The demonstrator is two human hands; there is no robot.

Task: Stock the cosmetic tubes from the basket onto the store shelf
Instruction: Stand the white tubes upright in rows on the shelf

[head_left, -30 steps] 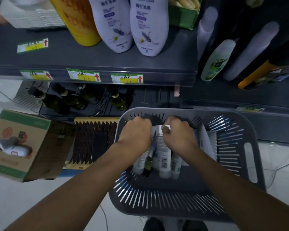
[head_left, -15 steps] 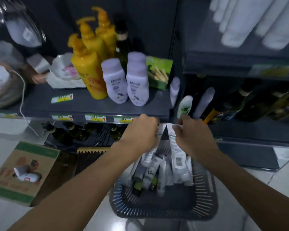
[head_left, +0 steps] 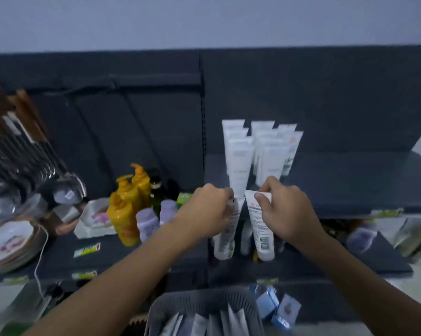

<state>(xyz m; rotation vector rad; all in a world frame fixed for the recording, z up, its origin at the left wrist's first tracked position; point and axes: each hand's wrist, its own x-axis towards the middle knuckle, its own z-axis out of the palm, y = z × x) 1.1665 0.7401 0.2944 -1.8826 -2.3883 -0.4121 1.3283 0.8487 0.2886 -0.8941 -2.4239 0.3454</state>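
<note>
Head view, near to far. At the bottom edge, a grey slotted basket (head_left: 199,298) holds loose tubes (head_left: 199,323) lying flat, pale and blurred. Just to its right lie blue packets (head_left: 272,306).

Both forearms reach forward above the basket. The left hand (head_left: 209,209) has its fingers curled round the upper end of the left tube (head_left: 225,238), a white tube that hangs cap end down; whether this hand holds a second tube cannot be told. The right hand (head_left: 284,209) pinches the flat crimped end of the barcoded tube (head_left: 261,234) between thumb and fingers. This tube also hangs cap end down, its barcode facing the camera. The two held tubes hang side by side, close but apart.

Directly beyond the hands is the dark shelf (head_left: 362,187). On its left part, standing tubes (head_left: 239,154) are ranked upright on their caps, crimped ends up, in close rows. The nearest of them stands just behind the left hand.

To the left, a lower shelf (head_left: 66,246) carries yellow pump bottles (head_left: 124,214) with lavender bottles (head_left: 146,223) just beside them. At the far left are stacked plates (head_left: 8,241) and, above them, a row of ladles (head_left: 30,166), all blurred.
</note>
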